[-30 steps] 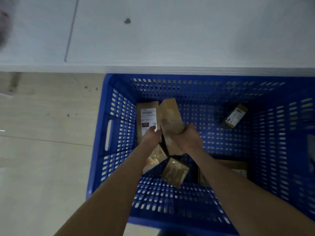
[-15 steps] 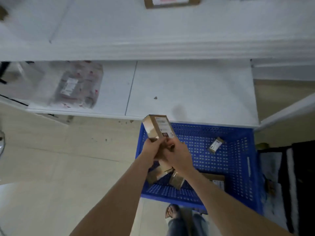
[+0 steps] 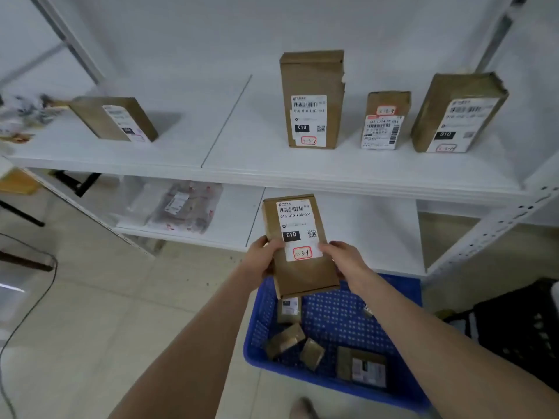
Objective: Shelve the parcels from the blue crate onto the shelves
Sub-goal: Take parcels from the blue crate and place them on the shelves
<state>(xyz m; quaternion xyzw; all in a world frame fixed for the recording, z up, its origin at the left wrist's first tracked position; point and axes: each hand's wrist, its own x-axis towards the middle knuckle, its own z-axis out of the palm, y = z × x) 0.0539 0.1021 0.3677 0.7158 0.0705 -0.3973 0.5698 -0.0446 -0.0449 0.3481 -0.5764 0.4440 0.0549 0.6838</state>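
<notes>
I hold a flat brown cardboard parcel with a white label facing me, above the blue crate on the floor. My left hand grips its left edge and my right hand grips its right edge. Several small brown parcels lie in the crate bottom. The parcel sits in front of the lower white shelf. The upper shelf carries upright labelled parcels: a tall one, a small one, one at the right and a leaning one at the left.
A plastic-wrapped package lies on the lower shelf at the left. A perforated metal shelf post slants at the right. A black crate stands right of the blue one. A black cable runs over the tiled floor at the left.
Both hands lifted the parcel out of the crate and turned its label toward me. The view rose from the crate to the shelves.
</notes>
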